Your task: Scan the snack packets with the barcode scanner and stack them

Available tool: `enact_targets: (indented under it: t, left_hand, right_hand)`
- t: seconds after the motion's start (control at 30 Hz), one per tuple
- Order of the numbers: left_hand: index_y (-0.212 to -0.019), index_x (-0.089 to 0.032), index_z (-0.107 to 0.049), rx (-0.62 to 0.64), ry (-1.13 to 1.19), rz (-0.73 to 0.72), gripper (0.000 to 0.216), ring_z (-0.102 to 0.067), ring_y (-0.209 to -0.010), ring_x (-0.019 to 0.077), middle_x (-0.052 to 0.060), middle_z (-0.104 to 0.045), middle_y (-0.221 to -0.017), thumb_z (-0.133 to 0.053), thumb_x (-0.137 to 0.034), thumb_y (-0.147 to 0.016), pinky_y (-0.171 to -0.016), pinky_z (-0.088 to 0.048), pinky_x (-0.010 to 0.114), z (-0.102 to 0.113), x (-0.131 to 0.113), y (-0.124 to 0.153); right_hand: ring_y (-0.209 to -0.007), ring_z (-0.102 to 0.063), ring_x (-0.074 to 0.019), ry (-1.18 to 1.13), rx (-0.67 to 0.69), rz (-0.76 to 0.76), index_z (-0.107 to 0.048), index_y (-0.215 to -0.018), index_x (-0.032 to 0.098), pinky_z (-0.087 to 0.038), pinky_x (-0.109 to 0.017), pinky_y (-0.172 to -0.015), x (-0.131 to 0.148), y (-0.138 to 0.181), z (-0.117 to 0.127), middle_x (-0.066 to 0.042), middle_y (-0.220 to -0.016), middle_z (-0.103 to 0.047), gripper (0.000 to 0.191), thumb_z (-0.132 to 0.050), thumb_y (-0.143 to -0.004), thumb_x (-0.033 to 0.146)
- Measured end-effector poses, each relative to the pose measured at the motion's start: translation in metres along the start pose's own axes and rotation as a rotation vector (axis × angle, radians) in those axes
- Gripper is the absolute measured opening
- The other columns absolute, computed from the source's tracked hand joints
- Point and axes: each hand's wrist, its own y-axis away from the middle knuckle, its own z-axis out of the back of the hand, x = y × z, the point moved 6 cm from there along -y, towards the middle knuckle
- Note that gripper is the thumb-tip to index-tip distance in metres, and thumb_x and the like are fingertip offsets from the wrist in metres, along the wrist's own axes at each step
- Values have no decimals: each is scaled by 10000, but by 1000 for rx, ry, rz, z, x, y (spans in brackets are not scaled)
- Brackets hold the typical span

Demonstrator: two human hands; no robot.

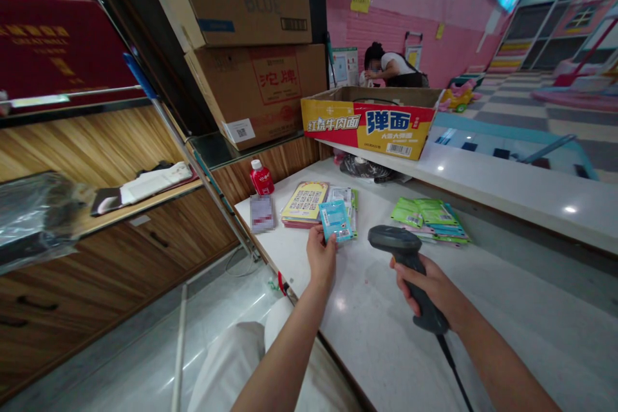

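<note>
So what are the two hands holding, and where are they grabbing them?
The left hand pinches a small light-blue flat packet by its lower left edge; the right hand grips a dark grey plastic barcode scanner around its handle.

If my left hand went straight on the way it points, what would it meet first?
Probably the yellow QR card, just beyond the blue packet that the left hand holds; depth is unclear.

This is a shop counter (376, 347), with stacked cartons (251, 77), a QR payment card (305, 201) and a barcode scanner (393, 239). Beyond it lies what is probably a children's play area (579, 87) with pink walls (410, 0).
</note>
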Motion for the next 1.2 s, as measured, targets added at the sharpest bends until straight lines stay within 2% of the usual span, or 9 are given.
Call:
enact_targets:
  t: [0.27, 0.43, 0.57, 0.67, 0.83, 1.0, 1.07, 1.13, 1.2]
  left_hand:
    - [-967, -189, -508, 108, 23, 18, 268, -606, -634, 144, 5, -643, -755, -614, -312, -753, -553, -457, 227, -4, 1, 6]
    - [-982, -185, -557, 72, -86, -20, 239, -632, -717, 165, 33, -671, -830, -594, -277, -764, -637, -487, 263, -6, -9, -5]
    - [-979, -185, -584, 29, -370, -118, 224, -641, -786, 204, 55, -677, -840, -586, -163, -756, -708, -491, 308, -13, -34, -39]
    - [-946, -164, -607, 53, -640, -138, 206, -641, -868, 247, 93, -675, -862, -587, -108, -749, -771, -477, 342, -21, -53, -60]
    - [-1030, -135, -593, 79, -1143, -139, 238, -632, -914, 272, 155, -609, -1047, -598, -155, -792, -772, -462, 343, -26, -69, -57]
    - [-994, -156, -621, 117, -1454, -317, 187, -610, -909, 277, 147, -574, -1051, -472, -169, -881, -771, -455, 375, -35, -71, -39]
    - [-995, -183, -637, 209, -1459, -473, 215, -570, -1007, 285, 136, -584, -1063, -442, -178, -904, -852, -436, 401, -43, -67, -31]
    - [-1062, -230, -633, 339, -1408, -618, 208, -503, -1133, 286, 114, -580, -1154, -507, -244, -897, -946, -396, 415, -50, -62, -24]
    - [-1152, -268, -604, 449, -1347, -669, 308, -448, -1213, 277, 90, -543, -1273, -612, -305, -847, -1006, -362, 415, -54, -53, -19]
  right_hand:
    - [-300, -465, -66, -235, -13, 51, -541, -918, 193, -355, -163, -301, -19, -10, 17, 66, -511, -570, 374, -704, -736, 476]
    - [-316, -455, -61, -325, -86, 73, -563, -919, 198, -349, -163, -308, -32, -16, 30, 65, -526, -558, 338, -694, -758, 466]
    - [-324, -462, -61, -342, -69, 86, -568, -921, 198, -356, -163, -316, -33, -18, 30, 65, -528, -558, 329, -690, -765, 461]
    - [-320, -457, -61, -353, -71, 82, -567, -912, 199, -357, -166, -313, -34, -18, 30, 66, -524, -555, 329, -691, -763, 464]
    - [-322, -454, -61, -348, -74, 87, -568, -909, 197, -357, -167, -316, -33, -18, 31, 64, -527, -554, 320, -684, -771, 461]
    - [-326, -459, -61, -350, -67, 79, -572, -921, 191, -356, -165, -316, -33, -20, 31, 60, -533, -564, 327, -694, -765, 452]
    - [-327, -462, -60, -356, -62, 76, -571, -922, 195, -357, -163, -318, -33, -20, 31, 62, -534, -563, 320, -691, -768, 448]
    - [-324, -458, -60, -360, -64, 72, -571, -922, 199, -355, -163, -317, -34, -21, 31, 63, -530, -559, 317, -690, -768, 449]
    - [-319, -453, -62, -361, -67, 67, -573, -917, 200, -354, -169, -315, -34, -21, 32, 63, -527, -556, 318, -694, -762, 451]
